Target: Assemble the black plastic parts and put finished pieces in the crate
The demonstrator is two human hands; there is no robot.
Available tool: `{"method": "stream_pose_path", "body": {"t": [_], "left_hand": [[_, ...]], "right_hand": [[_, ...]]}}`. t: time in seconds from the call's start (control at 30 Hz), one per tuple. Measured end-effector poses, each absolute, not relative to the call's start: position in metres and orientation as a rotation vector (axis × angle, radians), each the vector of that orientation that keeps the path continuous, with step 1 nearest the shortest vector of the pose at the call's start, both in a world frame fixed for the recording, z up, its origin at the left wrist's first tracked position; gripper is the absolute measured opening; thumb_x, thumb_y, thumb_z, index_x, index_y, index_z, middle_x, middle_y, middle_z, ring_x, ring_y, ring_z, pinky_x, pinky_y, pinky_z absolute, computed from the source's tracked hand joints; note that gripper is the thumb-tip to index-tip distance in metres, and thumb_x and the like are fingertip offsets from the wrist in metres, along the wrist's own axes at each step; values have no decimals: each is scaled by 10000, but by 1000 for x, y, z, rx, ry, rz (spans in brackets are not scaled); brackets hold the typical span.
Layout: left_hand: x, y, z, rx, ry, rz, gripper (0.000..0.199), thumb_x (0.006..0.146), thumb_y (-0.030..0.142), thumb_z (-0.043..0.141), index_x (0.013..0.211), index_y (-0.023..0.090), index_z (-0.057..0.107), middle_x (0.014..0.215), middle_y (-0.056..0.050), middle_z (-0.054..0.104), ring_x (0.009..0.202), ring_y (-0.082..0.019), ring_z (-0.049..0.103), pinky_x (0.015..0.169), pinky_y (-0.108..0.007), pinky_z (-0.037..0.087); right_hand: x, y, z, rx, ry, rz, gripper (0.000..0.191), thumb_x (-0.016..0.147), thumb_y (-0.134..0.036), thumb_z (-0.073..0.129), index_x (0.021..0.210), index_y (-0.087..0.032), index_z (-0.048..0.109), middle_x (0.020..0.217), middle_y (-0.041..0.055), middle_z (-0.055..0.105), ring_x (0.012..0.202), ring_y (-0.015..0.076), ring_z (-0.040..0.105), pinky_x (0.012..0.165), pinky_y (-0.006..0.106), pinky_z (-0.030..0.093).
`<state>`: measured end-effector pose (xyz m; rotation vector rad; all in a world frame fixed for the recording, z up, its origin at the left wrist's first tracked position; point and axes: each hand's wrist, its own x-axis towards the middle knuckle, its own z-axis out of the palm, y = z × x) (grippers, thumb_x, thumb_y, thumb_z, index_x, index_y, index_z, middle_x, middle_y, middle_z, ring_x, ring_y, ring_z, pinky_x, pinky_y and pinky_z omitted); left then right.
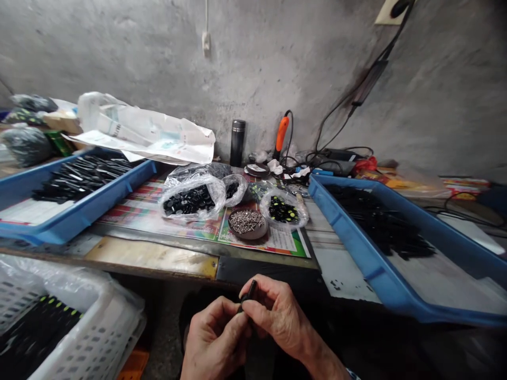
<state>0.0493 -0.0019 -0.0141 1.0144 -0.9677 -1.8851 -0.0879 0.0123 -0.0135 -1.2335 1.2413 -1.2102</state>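
My left hand (219,335) and my right hand (277,314) meet in front of the bench edge, fingertips pinched together. Between them is a small black part (252,289); its narrow end sticks up past my right fingers, and the rest is hidden by both hands. Beyond them on the bench, a round dish (253,232) holds many small metal screws (246,220). Left of the dish lies an open plastic bag of black pieces (190,201). To its right, another bag holds black and yellow-green pieces (283,209).
Blue trays (75,219) with long black parts stand at left, and another blue tray (372,277) at right. A white basket (95,327) with black parts is low on the left. An orange-handled tool (281,133) and a dark flask (237,142) stand by the wall.
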Motion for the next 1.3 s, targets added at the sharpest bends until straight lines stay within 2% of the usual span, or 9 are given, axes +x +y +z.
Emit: {"method": "stream_pose_path", "body": {"t": [0.13,0.3,0.47,0.6,0.67,0.8,0.93,1.03,1.3], "left_hand": [[50,-5,-17,985,-1013,-1904,498,615,558,858,661,124,617,503,28,577,367,-20,421,357,-118,263],[55,-9,-18,919,-1054,-2028,476,661,556,831,689,141,598,491,40,573,342,-23,411,339,-123,249],[54,-8,-17,852,-1037,-2149,459,680,544,824,715,151,588,541,17,627,333,-26,426,322,-123,253],[51,-8,-17,915,-983,-2140,504,629,574,839,695,156,566,558,2,648,330,-30,432,312,-122,246],[51,-8,-16,939,-989,-2123,506,616,569,848,690,150,574,554,-1,647,337,-34,448,317,-120,252],[51,-9,-14,969,-996,-2078,519,582,570,863,682,136,598,544,0,640,333,-34,451,311,-118,249],[50,-11,-9,993,-979,-2026,543,534,578,881,661,133,595,544,5,637,331,-34,451,312,-123,267],[50,-11,-9,995,-995,-1990,555,523,592,879,651,132,595,543,7,633,326,-32,443,311,-129,276],[52,-5,-21,989,-1087,-1945,483,643,563,832,663,131,618,523,30,574,364,-32,435,350,-137,290]], "right_hand": [[-85,14,-15,-1275,1306,-1362,136,855,-279,598,809,-151,590,634,-32,541,504,90,486,445,139,384],[-92,14,-15,-1247,1221,-1315,242,912,-383,640,924,-141,640,597,-41,507,453,76,425,403,132,319],[-100,7,-19,-1239,1128,-1321,451,956,-545,579,763,-139,615,528,-38,456,387,73,337,345,149,244],[-91,7,-23,-1270,1256,-1485,454,950,-525,607,699,-147,589,581,-26,470,494,86,399,443,150,311],[-87,9,-25,-1269,1317,-1554,443,960,-514,612,710,-148,591,621,-18,489,552,93,433,487,147,332],[-88,10,-27,-1255,1283,-1454,448,992,-530,575,761,-147,600,589,-26,494,441,81,414,395,153,288],[-95,11,-22,-1215,1177,-1340,427,974,-554,601,898,-136,632,596,-22,526,444,85,456,408,140,326],[-98,12,-16,-1225,1146,-1269,331,926,-461,664,974,-136,630,617,-21,561,462,85,476,432,134,365],[-96,14,-14,-1230,1291,-1196,144,798,-261,610,881,-143,611,581,-42,558,444,91,495,408,131,390]]}}
